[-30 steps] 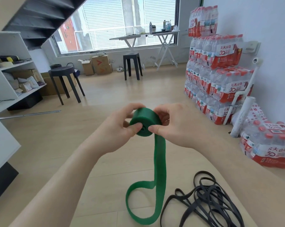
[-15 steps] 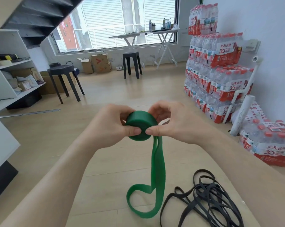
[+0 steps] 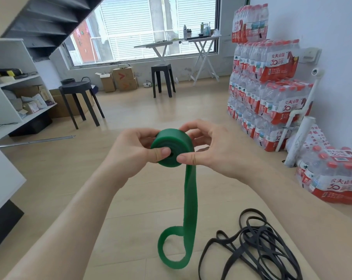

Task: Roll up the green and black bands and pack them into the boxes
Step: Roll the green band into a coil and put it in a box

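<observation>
A wide green band [image 3: 172,147] is wound into a thick roll held in mid-air between both hands. My left hand [image 3: 130,152] pinches the roll's left side, thumb on its face. My right hand [image 3: 213,150] grips the right side, thumb pressed on the front edge. The unrolled tail [image 3: 190,209] hangs straight down and ends in a loop lying on the light wooden surface [image 3: 130,249]. A tangle of thin black bands [image 3: 257,245] lies on that surface to the right of the loop. No packing boxes for the bands show in view.
Stacked packs of water bottles [image 3: 268,93] line the right wall, with more packs [image 3: 332,174] close on the right. Two black stools [image 3: 80,98] stand on the floor ahead, folding tables [image 3: 181,41] by the window, white shelves [image 3: 13,87] on the left.
The roll has grown thicker as the hands turned it. The hanging tail has shortened and its loop on the surface has drawn in smaller.
</observation>
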